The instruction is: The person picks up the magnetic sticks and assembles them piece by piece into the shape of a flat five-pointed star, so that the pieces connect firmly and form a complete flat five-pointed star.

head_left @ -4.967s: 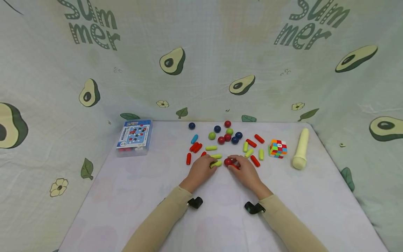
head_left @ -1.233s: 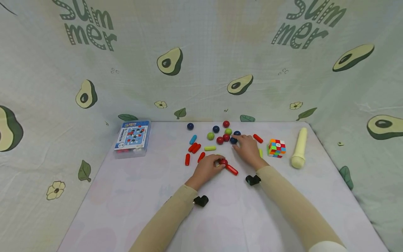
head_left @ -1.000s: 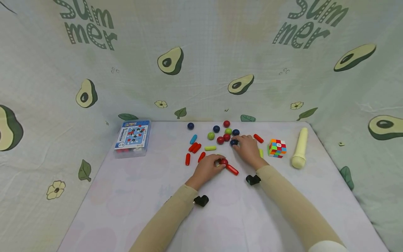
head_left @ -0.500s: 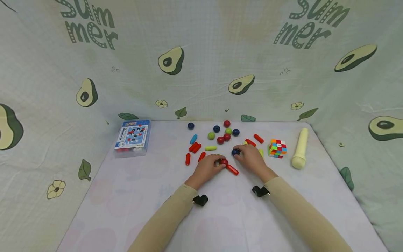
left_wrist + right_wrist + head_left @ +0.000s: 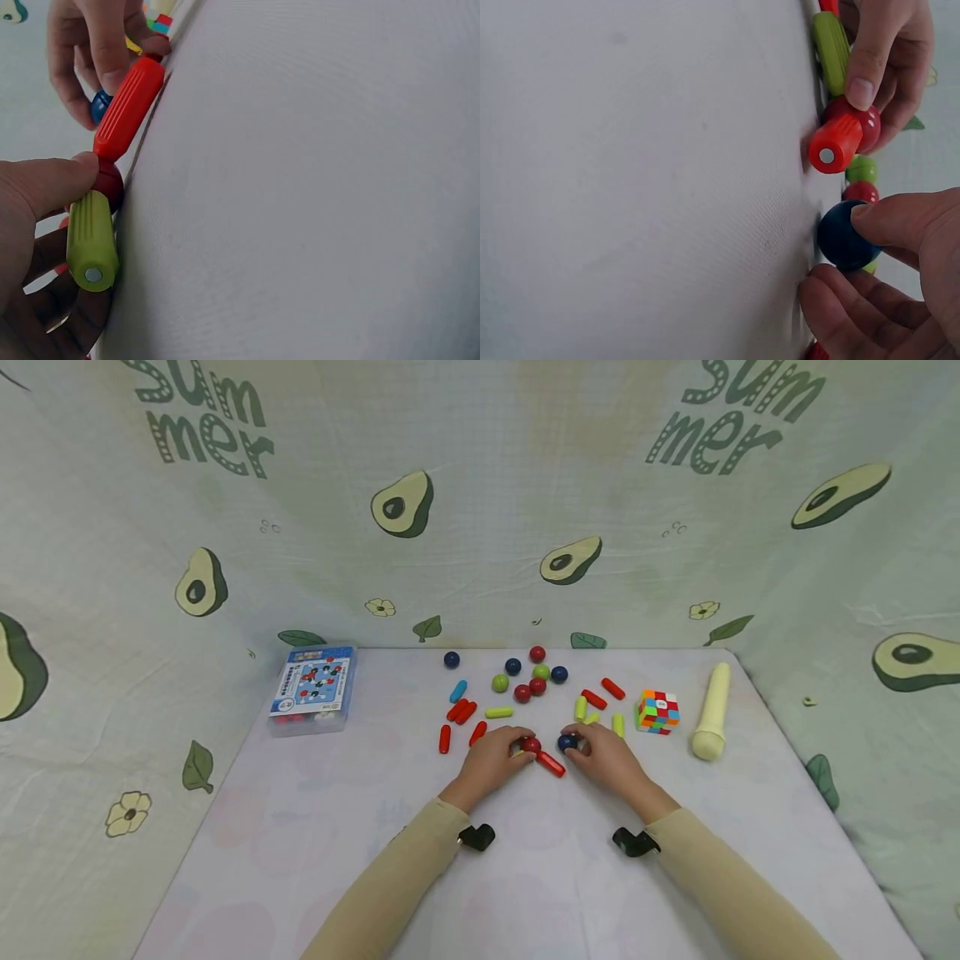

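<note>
My left hand (image 5: 489, 766) pinches a red ball (image 5: 531, 744) low over the table. A red rod (image 5: 551, 765) sticks out from that ball toward the right hand. In the left wrist view, a lime-green rod (image 5: 91, 236) with a metal disc at its end meets the same ball beneath the thumb. Between thumb and fingers my right hand (image 5: 606, 763) holds a dark blue ball (image 5: 846, 238). The blue ball is close to the free end of the red rod; the right wrist view shows them apart.
Behind the hands lie several loose balls (image 5: 522, 693) and rods (image 5: 498, 712) in red, green and blue. A puzzle cube (image 5: 657, 712) and a pale yellow microphone-shaped object (image 5: 711, 714) are at right. A clear plastic kit box (image 5: 313, 689) lies back left.
My right hand has taken the dark blue ball from the back cluster and brought it forward beside the red rod. Over the longer span, the red ball passed to my left hand, which now stays still.
</note>
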Motion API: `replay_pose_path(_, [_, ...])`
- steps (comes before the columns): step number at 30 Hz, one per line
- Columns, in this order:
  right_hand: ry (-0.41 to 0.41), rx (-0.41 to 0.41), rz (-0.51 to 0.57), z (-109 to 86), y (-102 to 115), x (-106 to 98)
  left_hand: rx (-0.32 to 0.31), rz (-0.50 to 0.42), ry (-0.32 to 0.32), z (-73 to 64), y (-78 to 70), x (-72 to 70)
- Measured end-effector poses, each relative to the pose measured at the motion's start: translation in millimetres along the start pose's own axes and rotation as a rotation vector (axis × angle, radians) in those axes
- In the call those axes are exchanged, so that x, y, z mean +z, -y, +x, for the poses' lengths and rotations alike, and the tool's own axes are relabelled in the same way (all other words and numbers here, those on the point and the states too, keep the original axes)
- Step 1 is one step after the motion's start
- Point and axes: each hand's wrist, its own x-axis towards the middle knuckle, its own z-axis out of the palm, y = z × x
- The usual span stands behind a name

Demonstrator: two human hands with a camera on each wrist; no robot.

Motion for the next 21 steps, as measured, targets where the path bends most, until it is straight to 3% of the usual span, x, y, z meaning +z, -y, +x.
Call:
replay_pose_path(10, [0.001, 0.031, 0.051, -22.5, -7, 0, -0.021, -0.014, -0.049, -1.8, -1.6, -2.6])
replay_pose_path(21, [0.055, 0.022, 0.181, -45.3, -7, 2, -0.039, 0.016, -0.042, -0.9, -2.9, -1.6])
